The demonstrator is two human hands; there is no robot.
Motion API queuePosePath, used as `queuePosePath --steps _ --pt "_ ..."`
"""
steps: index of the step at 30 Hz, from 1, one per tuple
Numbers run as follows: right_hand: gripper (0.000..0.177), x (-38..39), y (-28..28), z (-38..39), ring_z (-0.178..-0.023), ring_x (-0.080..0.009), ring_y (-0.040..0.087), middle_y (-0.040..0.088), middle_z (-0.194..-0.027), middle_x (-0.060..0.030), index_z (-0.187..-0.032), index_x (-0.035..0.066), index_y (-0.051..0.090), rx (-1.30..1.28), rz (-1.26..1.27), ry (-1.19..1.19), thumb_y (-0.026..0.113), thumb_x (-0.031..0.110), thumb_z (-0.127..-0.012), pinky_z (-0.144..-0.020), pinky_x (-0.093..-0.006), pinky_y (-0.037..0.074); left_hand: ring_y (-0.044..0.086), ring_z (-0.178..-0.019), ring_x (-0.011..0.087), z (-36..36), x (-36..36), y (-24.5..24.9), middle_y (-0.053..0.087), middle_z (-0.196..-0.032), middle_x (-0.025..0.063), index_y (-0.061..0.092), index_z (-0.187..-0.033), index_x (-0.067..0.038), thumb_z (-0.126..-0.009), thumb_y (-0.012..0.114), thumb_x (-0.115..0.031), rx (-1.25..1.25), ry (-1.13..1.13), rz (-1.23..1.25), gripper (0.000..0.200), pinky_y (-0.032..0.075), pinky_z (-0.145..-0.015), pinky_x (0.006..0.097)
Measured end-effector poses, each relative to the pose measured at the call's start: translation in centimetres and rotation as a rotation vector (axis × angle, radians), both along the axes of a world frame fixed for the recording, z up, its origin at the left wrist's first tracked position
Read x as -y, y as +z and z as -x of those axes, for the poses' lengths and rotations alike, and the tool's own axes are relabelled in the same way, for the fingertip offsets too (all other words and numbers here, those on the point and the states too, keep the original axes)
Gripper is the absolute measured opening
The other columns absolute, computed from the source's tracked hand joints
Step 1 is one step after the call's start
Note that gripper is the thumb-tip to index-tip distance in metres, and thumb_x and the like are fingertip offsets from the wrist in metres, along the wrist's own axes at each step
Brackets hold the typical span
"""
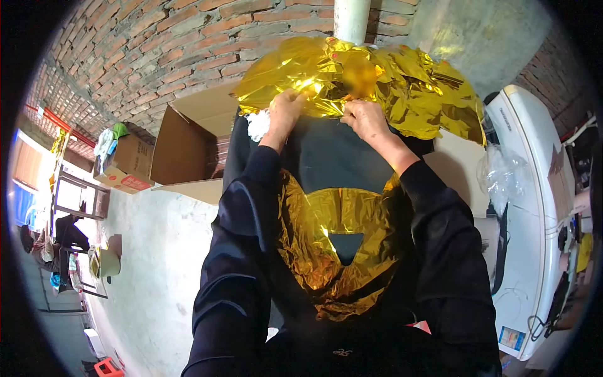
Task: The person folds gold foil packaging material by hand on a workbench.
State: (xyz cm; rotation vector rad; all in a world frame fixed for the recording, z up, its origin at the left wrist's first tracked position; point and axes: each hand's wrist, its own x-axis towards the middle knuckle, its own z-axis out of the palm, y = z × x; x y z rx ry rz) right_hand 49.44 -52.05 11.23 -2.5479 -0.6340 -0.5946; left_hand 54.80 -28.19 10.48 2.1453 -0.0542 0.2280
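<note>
Crinkled gold foil sheeting is heaped across the far end of a dark work surface. My left hand pinches the near edge of this foil, left of centre. A short way to the right, my right hand is closed on the same edge, its fingertips partly hidden. A bundle of white string lies beside my left hand. Closer to my body, a second gold foil piece is spread on the dark surface, with a small cut-out showing dark through it.
An open cardboard box stands to the left of the work surface, with a smaller carton beyond it. On the right is a white appliance with a clear plastic bag against it. A brick wall and a white pipe rise behind.
</note>
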Motion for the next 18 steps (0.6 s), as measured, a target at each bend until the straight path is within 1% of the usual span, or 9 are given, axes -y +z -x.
queuePosePath --steps 4,7,8,9,10,12,13,16,18 --pt "0.034 0.2 0.4 0.0 -0.078 -0.0369 0.069 0.067 -0.079 -0.0142 -0.079 0.005 0.061 -0.095 -0.050 0.020 0.084 0.029 -0.083 -0.069 -0.0469 0.051 0.077 -0.089 0.0279 -0.8 0.0 -0.8 0.079 -0.095 0.0172 0.080 -0.110 -0.005 -0.092 0.074 -0.040 0.017 -0.039 0.090 0.039 0.057 -0.083 0.0410" --pt "0.034 0.1 1.6 0.1 -0.074 -0.0377 0.067 0.068 -0.078 -0.0151 -0.082 0.003 0.063 -0.312 -0.069 -0.051 0.081 0.031 -0.088 -0.068 -0.0459 0.050 0.069 -0.077 0.0128 0.4 0.2 0.2 0.077 -0.086 0.0060 0.077 -0.104 -0.002 -0.096 0.076 -0.036 0.026 -0.063 0.025 0.035 0.054 -0.074 0.0320" --pt "0.034 0.0 2.3 0.2 -0.073 -0.0379 0.067 0.068 -0.077 -0.0155 -0.083 0.003 0.064 -0.410 -0.080 -0.092 0.080 0.032 -0.090 -0.068 -0.0456 0.050 0.072 -0.080 0.0178 0.4 0.1 0.2 0.078 -0.088 0.0093 0.078 -0.106 -0.004 -0.095 0.075 -0.037 0.034 -0.057 0.006 0.035 0.055 -0.076 0.0347" --pt "0.034 0.8 1.7 -0.5 -0.077 -0.0416 0.068 0.070 -0.081 -0.0204 -0.093 0.001 0.070 -0.453 -0.130 -0.031 0.076 0.034 -0.093 -0.071 -0.0463 0.052 0.074 -0.083 0.0229 0.0 0.0 -0.4 0.079 -0.090 0.0126 0.079 -0.108 -0.006 -0.094 0.075 -0.038 0.042 -0.051 -0.012 0.035 0.056 -0.079 0.0374" --pt "0.033 1.4 0.8 -1.5 -0.079 -0.0430 0.068 0.070 -0.082 -0.0221 -0.096 0.001 0.070 -0.399 -0.145 -0.016 0.075 0.033 -0.093 -0.073 -0.0470 0.052 0.077 -0.086 0.0279 -0.1 0.0 -0.3 0.079 -0.092 0.0159 0.081 -0.110 -0.008 -0.093 0.074 -0.039 0.050 -0.045 -0.029 0.036 0.057 -0.081 0.0401" --pt "0.032 1.8 0.2 -2.4 -0.083 -0.0459 0.069 0.070 -0.085 -0.0254 -0.102 0.001 0.072 -0.292 -0.174 0.015 0.074 0.031 -0.094 -0.077 -0.0483 0.053 0.077 -0.086 0.0281 0.2 0.1 0.0 0.080 -0.092 0.0153 0.080 -0.108 -0.007 -0.093 0.073 -0.040 0.044 -0.032 -0.067 0.037 0.057 -0.081 0.0401" --pt "0.030 1.8 0.7 -2.2 -0.090 -0.0486 0.068 0.070 -0.091 -0.0288 -0.108 0.000 0.072 -0.276 -0.164 0.022 0.072 0.027 -0.095 -0.082 -0.0496 0.054 0.076 -0.085 0.0282 0.5 0.2 0.3 0.080 -0.092 0.0150 0.080 -0.108 -0.006 -0.094 0.073 -0.040 0.042 -0.026 -0.085 0.037 0.057 -0.080 0.0400" --pt "0.028 0.8 3.1 -0.6 -0.100 -0.0484 0.066 0.071 -0.102 -0.0278 -0.118 0.002 0.069 -0.290 -0.196 -0.011 0.068 0.020 -0.096 -0.087 -0.0505 0.053 0.076 -0.082 0.0264 0.9 0.4 0.8 0.080 -0.089 0.0136 0.079 -0.105 -0.004 -0.095 0.072 -0.040 0.067 -0.028 -0.043 0.038 0.057 -0.079 0.0391" --pt "0.026 0.0 2.8 -0.6 -0.103 -0.0440 0.066 0.072 -0.106 -0.0229 -0.119 0.003 0.069 -0.102 -0.226 0.084 0.069 0.014 -0.095 -0.089 -0.0478 0.053 0.075 -0.080 0.0249 1.1 0.4 1.2 0.080 -0.088 0.0127 0.079 -0.104 -0.003 -0.095 0.072 -0.040 0.019 -0.036 -0.004 0.039 0.056 -0.078 0.0384"
